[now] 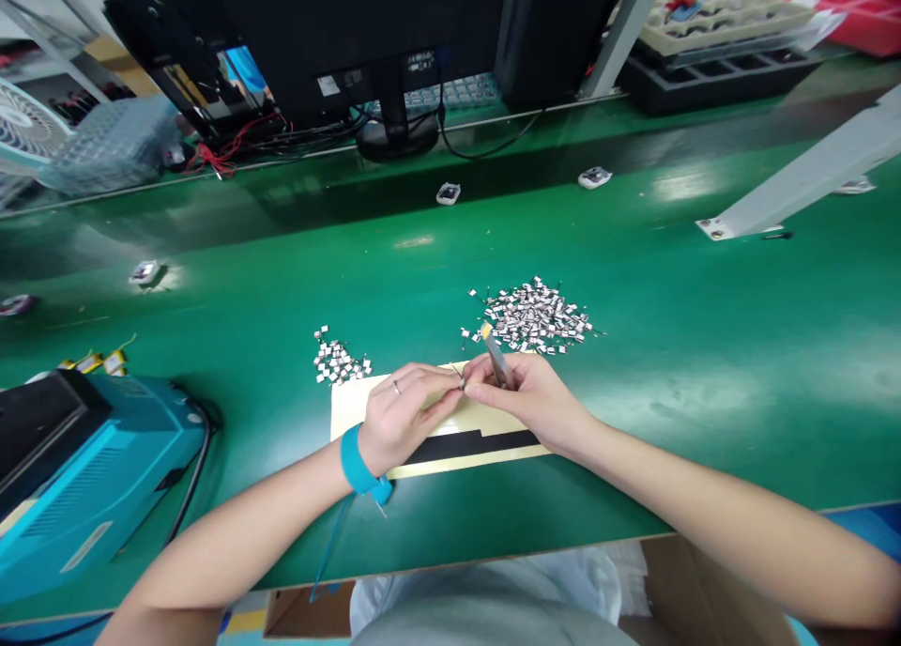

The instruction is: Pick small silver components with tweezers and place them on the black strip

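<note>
My left hand, with a blue-green wrist strap, is closed with thumb and fingers pinching a tiny component with thin dark leads. My right hand meets it fingertip to fingertip. Flat metal tweezers with a yellow end slant up out of the right hand's closed grip; their tips are hidden. Beneath both hands lies a pale yellow sheet bearing a black strip. Beyond the right hand is a large pile of small white-and-silver components. A smaller pile sits beyond the left hand.
A blue-green machine with a black cable occupies the left side. A monitor stand rises at the back. A grey metal post is bolted down at right. Stacked trays stand at the back right. Small white-wrapped pieces are scattered farther off.
</note>
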The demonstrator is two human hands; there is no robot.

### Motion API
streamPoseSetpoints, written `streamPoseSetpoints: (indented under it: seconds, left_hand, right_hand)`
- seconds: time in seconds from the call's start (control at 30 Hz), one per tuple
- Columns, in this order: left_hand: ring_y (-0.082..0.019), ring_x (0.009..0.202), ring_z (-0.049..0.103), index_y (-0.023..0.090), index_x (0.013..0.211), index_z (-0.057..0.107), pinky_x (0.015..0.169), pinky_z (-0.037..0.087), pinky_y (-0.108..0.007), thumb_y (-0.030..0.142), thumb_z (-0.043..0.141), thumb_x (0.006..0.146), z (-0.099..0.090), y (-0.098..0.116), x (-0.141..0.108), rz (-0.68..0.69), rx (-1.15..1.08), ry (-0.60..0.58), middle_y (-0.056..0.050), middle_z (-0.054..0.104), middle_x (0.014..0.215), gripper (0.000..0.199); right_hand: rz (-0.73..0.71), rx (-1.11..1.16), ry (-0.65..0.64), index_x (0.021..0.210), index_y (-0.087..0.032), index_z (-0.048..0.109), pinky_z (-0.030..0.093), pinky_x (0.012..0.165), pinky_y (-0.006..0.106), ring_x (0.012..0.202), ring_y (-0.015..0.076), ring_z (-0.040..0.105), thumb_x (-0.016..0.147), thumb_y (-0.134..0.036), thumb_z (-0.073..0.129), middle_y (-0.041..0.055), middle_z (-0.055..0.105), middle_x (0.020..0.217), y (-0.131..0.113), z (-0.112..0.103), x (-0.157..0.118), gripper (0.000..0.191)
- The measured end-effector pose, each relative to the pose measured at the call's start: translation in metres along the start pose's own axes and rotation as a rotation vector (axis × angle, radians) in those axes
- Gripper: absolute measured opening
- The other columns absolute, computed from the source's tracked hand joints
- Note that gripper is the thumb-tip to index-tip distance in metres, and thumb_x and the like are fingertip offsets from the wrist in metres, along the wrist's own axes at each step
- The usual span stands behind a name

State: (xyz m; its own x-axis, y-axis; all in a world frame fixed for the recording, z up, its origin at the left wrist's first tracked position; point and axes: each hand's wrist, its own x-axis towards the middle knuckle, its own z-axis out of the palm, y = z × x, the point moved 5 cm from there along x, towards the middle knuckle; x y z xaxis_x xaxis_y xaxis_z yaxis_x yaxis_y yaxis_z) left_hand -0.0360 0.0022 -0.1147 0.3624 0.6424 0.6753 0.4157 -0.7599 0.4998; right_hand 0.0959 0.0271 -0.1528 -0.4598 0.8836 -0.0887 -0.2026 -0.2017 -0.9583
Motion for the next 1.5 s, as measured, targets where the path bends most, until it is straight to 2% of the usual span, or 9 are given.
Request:
streamPoseSetpoints:
  seconds: [0.3,0.8,0.9,0.97,1.03,1.17,1.23,1.4,1.5]
  left_hand:
    - [-0.010,0.081,0.057,0.009,0.089,0.056,0.074,0.046,-0.017,0.003,0.064,0.074,-0.002,0.002,0.003,0.009,0.016,-0.003,-0.005,0.061,0.084,0.019]
    - [-0.011,0.079,0.057,0.008,0.088,0.055,0.072,0.048,-0.019,0.004,0.064,0.074,0.004,0.000,0.001,0.027,-0.033,-0.039,-0.006,0.060,0.083,0.017]
    - [-0.010,0.076,0.058,0.009,0.087,0.055,0.068,0.048,-0.018,0.005,0.065,0.073,0.002,-0.002,0.002,-0.011,-0.064,-0.009,-0.004,0.061,0.080,0.017]
    - [-0.010,0.075,0.058,0.010,0.086,0.055,0.068,0.047,-0.017,0.005,0.065,0.073,0.001,-0.003,0.002,-0.035,-0.089,0.014,-0.003,0.061,0.080,0.017]
    - [-0.010,0.076,0.058,0.011,0.086,0.055,0.068,0.047,-0.017,0.006,0.065,0.073,0.000,-0.004,0.002,-0.054,-0.114,0.021,-0.003,0.061,0.080,0.017]
    - [-0.010,0.075,0.057,0.011,0.087,0.055,0.068,0.047,-0.018,0.007,0.065,0.074,0.003,-0.005,0.000,-0.069,-0.136,0.016,-0.002,0.061,0.080,0.017]
    - [-0.010,0.074,0.057,0.011,0.086,0.055,0.067,0.047,-0.018,0.007,0.065,0.074,0.004,-0.006,-0.001,-0.073,-0.136,0.010,-0.003,0.061,0.079,0.016]
    - [-0.010,0.073,0.057,0.011,0.089,0.054,0.066,0.047,-0.018,0.010,0.061,0.078,0.008,-0.005,-0.003,-0.028,-0.082,-0.039,-0.004,0.061,0.081,0.013]
    - [-0.010,0.073,0.058,0.011,0.089,0.053,0.066,0.047,-0.018,0.013,0.058,0.081,0.008,-0.004,-0.002,-0.026,-0.055,-0.074,-0.003,0.061,0.081,0.010]
  right_hand:
    - [0.016,0.123,-0.052,0.065,-0.015,0.060,0.038,0.076,0.022,0.080,0.0148,0.051,0.073,-0.030,0.074,0.0016,0.057,0.081,-0.002,0.003,0.003,0.022]
    - [0.087,0.157,0.000,0.060,-0.014,0.059,0.038,0.068,0.019,0.070,0.0121,0.051,0.064,-0.028,0.080,0.0010,0.057,0.072,0.009,-0.002,0.004,0.025]
    - [0.138,0.151,-0.012,0.063,-0.013,0.059,0.035,0.055,0.016,0.059,0.0095,0.047,0.064,-0.029,0.080,0.0017,0.056,0.067,0.010,-0.006,0.005,0.026]
    - [0.168,0.142,-0.022,0.068,-0.012,0.059,0.025,0.044,0.015,0.048,0.0066,0.037,0.065,-0.030,0.079,-0.0006,0.051,0.059,0.010,-0.008,0.005,0.027]
    - [0.182,0.127,-0.036,0.072,-0.012,0.060,0.019,0.040,0.015,0.044,0.0057,0.029,0.066,-0.032,0.077,-0.0026,0.046,0.055,0.009,-0.010,0.004,0.027]
    - [0.162,0.064,-0.045,0.074,-0.012,0.060,0.031,0.053,0.018,0.060,0.0109,0.044,0.066,-0.033,0.078,0.0020,0.054,0.068,0.006,-0.008,0.003,0.029]
    - [0.145,0.021,-0.029,0.074,-0.012,0.060,0.032,0.058,0.020,0.067,0.0134,0.047,0.066,-0.034,0.078,0.0025,0.054,0.070,0.006,-0.007,0.002,0.030]
    - [0.104,-0.090,0.045,0.074,-0.013,0.058,0.023,0.050,0.021,0.054,0.0104,0.037,0.066,-0.030,0.077,-0.0026,0.044,0.058,0.009,-0.008,0.002,0.027]
    - [0.127,-0.085,-0.010,0.078,-0.013,0.056,0.025,0.049,0.019,0.053,0.0094,0.036,0.065,-0.026,0.074,-0.0024,0.047,0.062,0.007,-0.008,0.002,0.026]
